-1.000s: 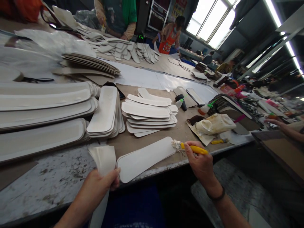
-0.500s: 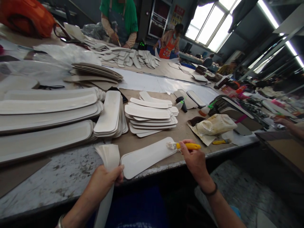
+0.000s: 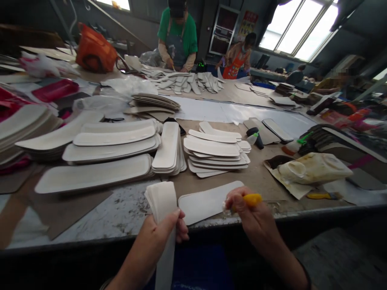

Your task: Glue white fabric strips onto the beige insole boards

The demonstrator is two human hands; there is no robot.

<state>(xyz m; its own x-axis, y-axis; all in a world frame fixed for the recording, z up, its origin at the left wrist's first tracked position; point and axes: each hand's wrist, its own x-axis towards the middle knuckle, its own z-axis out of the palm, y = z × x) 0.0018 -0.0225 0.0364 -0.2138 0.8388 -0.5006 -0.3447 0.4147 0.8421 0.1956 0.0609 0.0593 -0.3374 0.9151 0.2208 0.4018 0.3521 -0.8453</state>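
Observation:
My left hand (image 3: pixel 154 237) is closed around a bundle of long white strips (image 3: pixel 165 197), which fan out above the fist and hang down below the table edge. Its fingers are just left of a white rounded panel (image 3: pixel 205 202) lying at the table's front. My right hand (image 3: pixel 256 221) grips a paintbrush (image 3: pixel 252 199) by its yellow handle. The white-smeared bristles are partly hidden by the fingers and sit by the panel's lower right edge; whether they touch it I cannot tell.
Stacks of white panels (image 3: pixel 99 173) and shorter pieces (image 3: pixel 211 146) line the table behind my hands. To the right lie a glue-stained cut-open container (image 3: pixel 317 169), a second yellow brush (image 3: pixel 320 195) and a small green-tipped bottle (image 3: pixel 252 139). Two people work across the table.
The view has swung left, so the scene sits farther right. My right hand has brought the brush from the panel's upper right end to its lower edge. My left hand still grips the strips.

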